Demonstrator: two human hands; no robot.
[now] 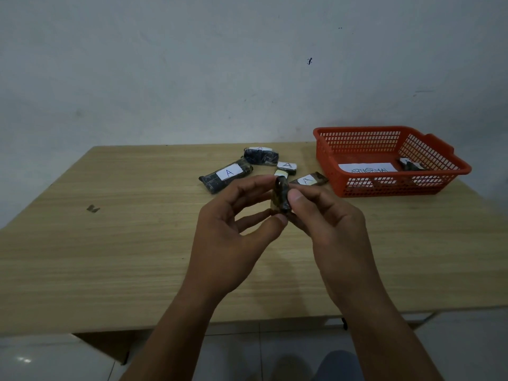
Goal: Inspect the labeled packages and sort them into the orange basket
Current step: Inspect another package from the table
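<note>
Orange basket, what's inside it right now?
Inside the basket lie a white paper sign reading ABNORMAL and one dark package at its right end. The front wall partly screens the floor, so anything lower there is hidden.

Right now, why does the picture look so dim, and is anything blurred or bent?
Head view: dim light, so the held package between both hands is dark and soft; labels on the table's packages read clearly; the basket's paper reads partly; wide lens bows the table edges.

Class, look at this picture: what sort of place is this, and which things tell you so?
Probably a plain room set up as a small sorting station: a bare wooden table against a white wall, an orange basket with an "ABNORMAL" sign, and A-labelled packages.
</note>
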